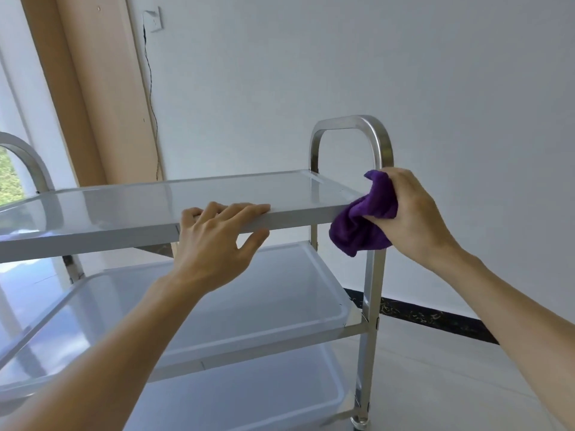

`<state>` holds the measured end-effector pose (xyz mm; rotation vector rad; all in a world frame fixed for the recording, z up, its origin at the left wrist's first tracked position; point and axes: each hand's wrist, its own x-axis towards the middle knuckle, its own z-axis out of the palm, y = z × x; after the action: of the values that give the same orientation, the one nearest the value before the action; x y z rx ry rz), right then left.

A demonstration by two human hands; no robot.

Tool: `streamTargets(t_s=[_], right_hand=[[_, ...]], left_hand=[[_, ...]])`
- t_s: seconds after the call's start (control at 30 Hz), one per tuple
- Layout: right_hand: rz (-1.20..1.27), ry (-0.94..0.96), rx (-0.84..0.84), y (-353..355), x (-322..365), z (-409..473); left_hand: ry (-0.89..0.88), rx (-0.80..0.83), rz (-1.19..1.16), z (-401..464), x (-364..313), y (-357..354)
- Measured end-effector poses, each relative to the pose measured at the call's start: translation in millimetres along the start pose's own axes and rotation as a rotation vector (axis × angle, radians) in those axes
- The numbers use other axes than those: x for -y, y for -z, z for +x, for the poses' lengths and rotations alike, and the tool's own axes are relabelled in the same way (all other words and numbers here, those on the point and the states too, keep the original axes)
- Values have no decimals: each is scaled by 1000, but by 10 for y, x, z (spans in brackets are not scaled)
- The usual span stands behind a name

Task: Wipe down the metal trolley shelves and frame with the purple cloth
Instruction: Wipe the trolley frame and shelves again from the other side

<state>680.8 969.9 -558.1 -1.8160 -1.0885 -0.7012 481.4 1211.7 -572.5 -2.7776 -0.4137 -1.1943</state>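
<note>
Bright, even daylight enters from a window point(12, 169) at the left edge of the frame, blown out to white and throwing pale glare across the top shelf point(155, 197), while wide-angle distortion bends vertical lines near the edges and fine detail looks slightly soft.

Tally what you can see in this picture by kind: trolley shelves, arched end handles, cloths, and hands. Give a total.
Shelves: 3 (top, middle, bottom)
Arched handles: 2 (right end, left end)
Purple cloth: 1
Hands: 2 (left, right)
Total: 8
</note>
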Motion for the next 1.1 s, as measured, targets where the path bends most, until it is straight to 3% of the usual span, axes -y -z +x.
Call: streamTargets(t_s=[0.13, 0.3, 0.53, 0.73, 0.97, 1.1], right_hand=[[-108, -243, -179, 133, -119, 98], [119, -438, -107, 185, -229, 179], [398, -375, -57, -223, -130, 96], [383, -361, -56, -452, -438, -322], [309, -579, 63, -1001, -672, -1185], [300, -602, 11, -1032, -631, -1201]], left_hand=[[-8, -14, 16, -24, 23, -16], [-11, -48, 21, -20, 2, -63], [-20, -104, 16, -19, 25, -110], [-16, -116, 12, -18, 49, -128], [-16, -97, 11, 11, 64, -152], [-21, -112, 10, -5, 85, -171]])
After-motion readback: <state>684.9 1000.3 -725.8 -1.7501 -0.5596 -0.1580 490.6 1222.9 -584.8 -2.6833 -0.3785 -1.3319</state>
